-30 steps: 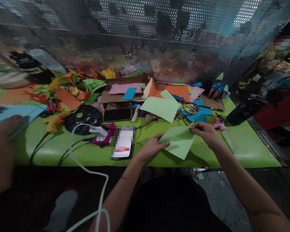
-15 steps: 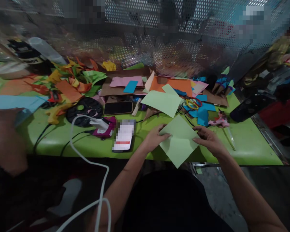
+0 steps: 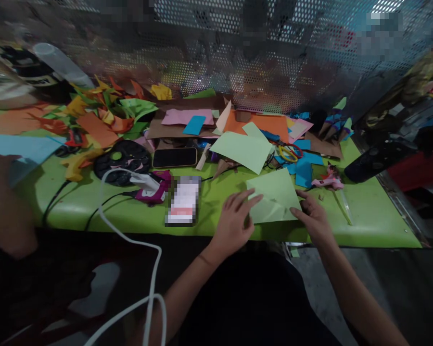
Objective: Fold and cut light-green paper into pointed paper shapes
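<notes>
A light green square sheet of paper lies near the front edge of the green table, its surface slightly creased. My left hand rests at the sheet's left side with its fingers stretched out over the paper. At the right edge, my right hand grips the paper, thumb on top and fingers curled by the edge. Another light green sheet lies just behind. To the left of my hands is a phone with a lit, blurred-out screen. A pink glue gun stands to the right.
Scissors and blue paper pieces lie behind my right hand. Farther left are a dark phone, a magenta power adapter with a white cable, a black round tray and a yellow glue gun. A dark bottle lies right.
The green sheet has turned from a diamond position to edge-on toward me and now lies lower on the table. My left hand has shifted from pinching its corner to spreading over it.
</notes>
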The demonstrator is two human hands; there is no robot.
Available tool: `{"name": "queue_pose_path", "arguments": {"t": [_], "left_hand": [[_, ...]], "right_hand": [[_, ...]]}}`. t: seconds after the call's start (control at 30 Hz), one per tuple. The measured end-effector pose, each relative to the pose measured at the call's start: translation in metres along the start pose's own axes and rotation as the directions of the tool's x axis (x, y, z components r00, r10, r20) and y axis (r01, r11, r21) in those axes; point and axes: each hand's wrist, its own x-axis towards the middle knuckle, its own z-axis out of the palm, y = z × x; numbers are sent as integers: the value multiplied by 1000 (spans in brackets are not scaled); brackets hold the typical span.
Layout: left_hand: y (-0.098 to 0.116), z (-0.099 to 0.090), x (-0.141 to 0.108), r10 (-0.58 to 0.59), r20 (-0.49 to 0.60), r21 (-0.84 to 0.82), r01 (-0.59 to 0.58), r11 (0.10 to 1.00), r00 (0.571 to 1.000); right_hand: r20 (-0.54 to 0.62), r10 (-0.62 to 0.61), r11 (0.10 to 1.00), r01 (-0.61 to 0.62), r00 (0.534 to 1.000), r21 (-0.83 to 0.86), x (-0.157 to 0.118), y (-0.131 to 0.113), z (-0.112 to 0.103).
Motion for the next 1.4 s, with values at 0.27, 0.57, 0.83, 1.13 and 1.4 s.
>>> {"name": "queue_pose_path", "arguments": {"t": [0.27, 0.57, 0.83, 1.13, 1.4], "left_hand": [[4, 15, -12, 29, 281, 141, -71, 987, 959], [1, 15, -16, 25, 289, 186, -82, 979, 957], [-1, 5, -10, -29, 275, -23, 36, 999, 961], [-10, 15, 5, -360, 90, 165, 342, 925, 929], [-18, 21, 24, -419, 119, 272, 376, 886, 900]], "right_hand": [[69, 50, 999, -52, 996, 16, -16, -5, 6], [486, -349, 669, 576, 802, -470, -20, -19, -23], [509, -253, 785, 482, 823, -389, -11, -8, -16], [211, -53, 926, 127, 976, -354, 5, -10, 2], [74, -147, 763, 161, 986, -626, 16, -1, 12]]}}
